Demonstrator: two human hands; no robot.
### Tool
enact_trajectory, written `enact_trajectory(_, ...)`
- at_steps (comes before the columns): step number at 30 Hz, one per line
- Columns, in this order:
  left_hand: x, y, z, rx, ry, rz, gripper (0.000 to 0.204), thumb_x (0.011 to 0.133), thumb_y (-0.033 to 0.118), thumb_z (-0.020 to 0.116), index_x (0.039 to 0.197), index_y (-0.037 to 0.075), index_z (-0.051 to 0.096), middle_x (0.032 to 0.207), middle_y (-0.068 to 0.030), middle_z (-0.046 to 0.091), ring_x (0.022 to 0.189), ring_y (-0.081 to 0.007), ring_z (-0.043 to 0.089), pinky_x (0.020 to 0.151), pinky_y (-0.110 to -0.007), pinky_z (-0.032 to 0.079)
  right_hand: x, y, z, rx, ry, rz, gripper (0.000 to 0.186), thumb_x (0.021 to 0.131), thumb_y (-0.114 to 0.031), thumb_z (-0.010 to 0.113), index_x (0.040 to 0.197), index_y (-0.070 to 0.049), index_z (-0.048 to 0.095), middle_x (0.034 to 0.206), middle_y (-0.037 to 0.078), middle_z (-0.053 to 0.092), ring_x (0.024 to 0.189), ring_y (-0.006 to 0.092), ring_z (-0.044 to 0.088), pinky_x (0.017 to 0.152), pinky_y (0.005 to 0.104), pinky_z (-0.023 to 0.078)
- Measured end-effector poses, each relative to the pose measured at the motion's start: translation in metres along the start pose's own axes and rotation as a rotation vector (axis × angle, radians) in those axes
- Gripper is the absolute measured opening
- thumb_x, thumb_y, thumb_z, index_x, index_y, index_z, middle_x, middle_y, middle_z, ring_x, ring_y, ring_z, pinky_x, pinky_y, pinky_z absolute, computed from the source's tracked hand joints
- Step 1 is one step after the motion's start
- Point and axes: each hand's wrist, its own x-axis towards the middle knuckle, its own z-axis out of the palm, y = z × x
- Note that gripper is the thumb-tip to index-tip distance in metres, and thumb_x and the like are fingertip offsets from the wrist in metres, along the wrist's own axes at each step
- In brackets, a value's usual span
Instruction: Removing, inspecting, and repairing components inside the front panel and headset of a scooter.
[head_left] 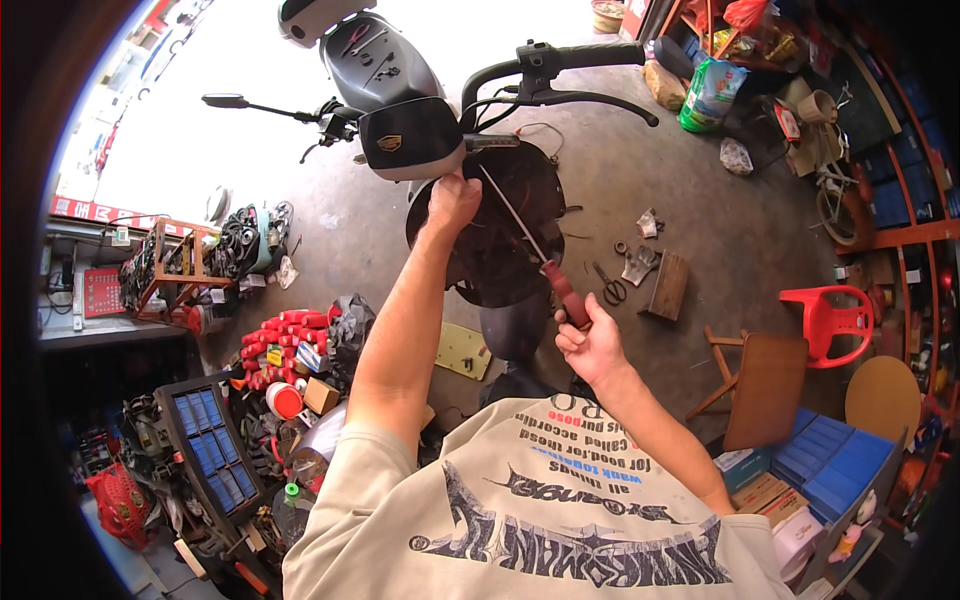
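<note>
An electric scooter's front end stands ahead, its dark display cover [408, 140] tilted above the opened black front body [490, 245]. Beneath the cover's lower edge, my left hand [455, 203] is closed, and its fingertips and whatever they grip are hidden. My right hand [592, 348] wraps round the red handle of a long screwdriver [565, 293]. The thin metal shaft slants up and left across the black opening, its tip near the base of the handlebar [590, 56]. My left hand is just left of that tip, apart from the screwdriver.
Scissors [611, 287] and a wooden block [669, 284] lie on the floor to the right. Small tools rest on the scooter seat [375, 65]. A yellowish panel [462, 350] lies below the scooter. Red bottles [290, 340] crowd the left; a red stool [830, 325] stands right.
</note>
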Motion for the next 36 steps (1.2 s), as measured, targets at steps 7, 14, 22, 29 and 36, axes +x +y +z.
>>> enact_trajectory(7, -0.001, 0.005, -0.004, -0.018, -0.011, -0.034, 0.054, 0.078, 0.014, 0.051, 0.131, 0.004, 0.047, 0.112, -0.0339, 0.056, 0.108, -0.0473, 0.053, 0.091, -0.047, 0.044, 0.002, -0.001, 0.001, -0.097, 0.214, -0.086, 0.028, 0.099, -0.028, 0.048, 0.119, -0.008, 0.052, 0.088, 0.006, 0.058, 0.059, 0.0119, 0.052, 0.054, 0.0245, 0.042)
enact_trajectory(14, -0.002, 0.007, -0.005, -0.017, -0.053, -0.093, 0.054, 0.078, 0.014, 0.051, 0.132, 0.006, 0.046, 0.115, -0.0339, 0.055, 0.111, -0.0473, 0.052, 0.094, -0.047, 0.042, 0.009, 0.02, 0.032, -1.208, 0.548, -0.608, 0.029, 0.1, -0.026, 0.045, 0.118, -0.004, 0.052, 0.092, 0.004, 0.06, 0.063, 0.009, 0.051, 0.056, 0.0201, 0.041)
enact_trajectory(22, -0.002, 0.005, -0.006, -0.027, -0.06, -0.099, 0.053, 0.078, 0.014, 0.051, 0.131, 0.006, 0.047, 0.115, -0.0335, 0.055, 0.112, -0.047, 0.052, 0.094, -0.047, 0.042, 0.008, 0.013, 0.031, -0.827, 0.524, -0.405, 0.027, 0.096, -0.016, 0.053, 0.118, -0.002, 0.054, 0.086, 0.007, 0.057, 0.059, 0.0079, 0.052, 0.05, 0.0231, 0.042)
enact_trajectory(29, -0.001, 0.0, -0.002, -0.015, -0.022, -0.004, 0.051, 0.078, 0.012, 0.05, 0.129, 0.004, 0.047, 0.112, -0.0343, 0.056, 0.108, -0.0481, 0.052, 0.092, -0.048, 0.043, 0.008, 0.006, 0.031, -0.869, 0.521, -0.447, 0.025, 0.096, -0.016, 0.052, 0.115, -0.001, 0.055, 0.084, 0.005, 0.058, 0.056, 0.0077, 0.047, 0.049, 0.0225, 0.038)
enact_trajectory(36, 0.001, -0.004, 0.0, -0.004, -0.035, -0.021, 0.051, 0.078, 0.012, 0.05, 0.128, 0.002, 0.047, 0.107, -0.0343, 0.057, 0.103, -0.0485, 0.055, 0.089, -0.048, 0.045, 0.008, 0.007, 0.038, -0.839, 0.536, -0.388, 0.026, 0.095, -0.016, 0.054, 0.116, -0.002, 0.055, 0.083, 0.004, 0.058, 0.052, 0.0078, 0.043, 0.047, 0.0224, 0.034)
